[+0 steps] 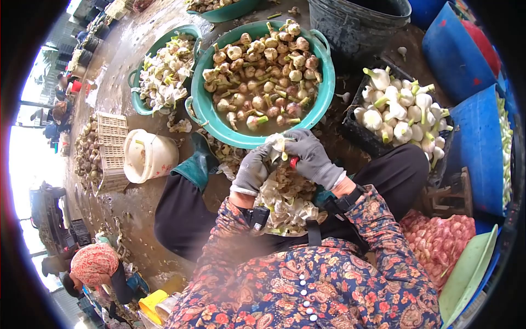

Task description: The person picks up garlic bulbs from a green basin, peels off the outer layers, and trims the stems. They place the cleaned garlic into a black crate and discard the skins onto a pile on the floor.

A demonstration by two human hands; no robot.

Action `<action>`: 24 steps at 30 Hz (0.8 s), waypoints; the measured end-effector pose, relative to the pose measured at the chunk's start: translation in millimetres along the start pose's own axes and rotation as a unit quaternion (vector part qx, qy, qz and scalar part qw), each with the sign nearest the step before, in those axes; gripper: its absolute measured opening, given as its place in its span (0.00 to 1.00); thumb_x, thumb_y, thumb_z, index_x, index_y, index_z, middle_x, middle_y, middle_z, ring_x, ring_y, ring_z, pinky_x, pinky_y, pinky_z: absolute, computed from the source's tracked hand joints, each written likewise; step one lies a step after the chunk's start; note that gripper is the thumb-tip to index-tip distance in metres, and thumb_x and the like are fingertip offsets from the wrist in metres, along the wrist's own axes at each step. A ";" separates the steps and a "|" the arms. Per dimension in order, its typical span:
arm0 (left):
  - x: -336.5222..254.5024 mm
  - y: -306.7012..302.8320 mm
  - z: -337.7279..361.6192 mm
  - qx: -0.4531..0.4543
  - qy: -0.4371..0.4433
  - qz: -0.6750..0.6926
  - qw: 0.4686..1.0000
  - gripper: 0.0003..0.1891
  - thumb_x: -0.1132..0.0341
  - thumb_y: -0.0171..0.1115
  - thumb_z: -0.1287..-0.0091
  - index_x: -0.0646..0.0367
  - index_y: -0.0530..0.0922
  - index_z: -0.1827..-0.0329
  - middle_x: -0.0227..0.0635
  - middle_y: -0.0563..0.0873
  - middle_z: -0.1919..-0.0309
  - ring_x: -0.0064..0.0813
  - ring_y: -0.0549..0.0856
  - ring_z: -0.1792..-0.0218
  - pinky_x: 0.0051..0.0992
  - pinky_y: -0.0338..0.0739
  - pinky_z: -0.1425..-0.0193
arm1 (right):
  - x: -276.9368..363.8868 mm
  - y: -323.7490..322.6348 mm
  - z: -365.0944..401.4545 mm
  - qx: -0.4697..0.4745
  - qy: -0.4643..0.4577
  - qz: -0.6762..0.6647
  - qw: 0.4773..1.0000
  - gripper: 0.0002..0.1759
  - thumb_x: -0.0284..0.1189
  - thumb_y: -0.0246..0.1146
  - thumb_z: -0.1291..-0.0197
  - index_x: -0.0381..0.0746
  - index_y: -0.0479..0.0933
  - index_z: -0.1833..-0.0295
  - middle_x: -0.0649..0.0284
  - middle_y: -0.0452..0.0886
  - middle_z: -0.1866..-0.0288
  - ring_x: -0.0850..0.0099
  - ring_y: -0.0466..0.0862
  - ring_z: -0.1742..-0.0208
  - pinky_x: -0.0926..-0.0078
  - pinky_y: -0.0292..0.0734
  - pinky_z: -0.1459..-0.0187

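Bulb: white garlic with a short green stem stub, held between both hands over the lap, just in front of the near rim of the big basin.
Left hand: grey glove, grip closed around the bulb from below and the left.
Right hand: grey glove, grip closed over the bulb's top and right side. A small red bit pokes out under the fingers; can't tell what it is.
Both wrists wear black straps, and the sleeves are a floral print.
Peels: a pale heap on the lap, directly under the hands.
The big basin is green and full of unpeeled, dirty garlic with cut stems, apparently lying in murky water.
Second basin: green, left of the first and touching it, full of skins and stem scraps.
Crate: black, right of the hands beside the right knee, and holds clean white bulbs.
Boot: green, left of the hands on wet floor.
Bucket: white, on its side just left of the boot.
Pale crates sit further left with more garlic beside them.
Black tub is behind the big basin, blue drums at far right.
Pink mesh sack of garlic is at the right hip.
Another person in a patterned headscarf is bent over at lower left, well apart.
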State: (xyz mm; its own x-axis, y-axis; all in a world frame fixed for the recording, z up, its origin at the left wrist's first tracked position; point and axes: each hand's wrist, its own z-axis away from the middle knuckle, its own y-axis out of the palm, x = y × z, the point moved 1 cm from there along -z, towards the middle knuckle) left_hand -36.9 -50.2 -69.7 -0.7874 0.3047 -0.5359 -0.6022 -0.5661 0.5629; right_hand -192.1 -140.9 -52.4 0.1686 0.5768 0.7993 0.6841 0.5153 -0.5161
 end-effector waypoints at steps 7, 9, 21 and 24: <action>-1.9 -16.2 18.5 0.163 0.172 -0.158 0.959 0.11 0.67 0.59 0.35 0.63 0.78 0.54 0.38 0.83 0.57 0.28 0.82 0.58 0.27 0.76 0.54 | -17.6 3.4 1.8 -0.201 0.454 -0.510 0.702 0.08 0.35 0.64 0.42 0.42 0.78 0.64 0.71 0.78 0.74 0.80 0.75 0.76 0.82 0.69 0.78; -15.8 12.2 45.0 0.261 0.121 -0.107 0.952 0.14 0.60 0.64 0.41 0.63 0.79 0.64 0.41 0.83 0.65 0.33 0.81 0.63 0.32 0.73 0.53 | -50.0 4.5 13.8 -0.169 0.492 -0.506 0.688 0.12 0.42 0.62 0.41 0.44 0.77 0.66 0.71 0.76 0.77 0.80 0.72 0.81 0.84 0.65 0.83; -27.4 -4.0 -88.1 -0.049 0.179 -0.754 0.630 0.26 0.54 0.66 0.46 0.52 0.74 0.44 0.41 0.82 0.54 0.39 0.80 0.50 0.33 0.72 0.44 | -39.5 -8.5 3.5 -0.077 0.320 -0.590 0.737 0.15 0.38 0.53 0.39 0.36 0.74 0.59 0.54 0.80 0.60 0.59 0.83 0.61 0.57 0.81 0.60; -12.8 -3.2 -154.9 -0.004 0.159 -0.751 0.640 0.30 0.59 0.67 0.51 0.48 0.72 0.41 0.45 0.73 0.42 0.41 0.72 0.41 0.30 0.67 0.38 | -47.4 -9.4 -1.3 -0.088 0.377 -0.705 0.594 0.15 0.37 0.50 0.37 0.36 0.73 0.63 0.53 0.79 0.64 0.57 0.83 0.64 0.54 0.82 0.64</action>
State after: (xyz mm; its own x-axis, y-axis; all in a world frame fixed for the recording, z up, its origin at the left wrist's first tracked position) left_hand -4.5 -171.0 -162.1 0.7478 0.3395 -0.5706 -0.6469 0.1789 -0.7413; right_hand -205.6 -173.9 -85.1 -0.4355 -0.8318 0.3442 0.5744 0.0376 0.8177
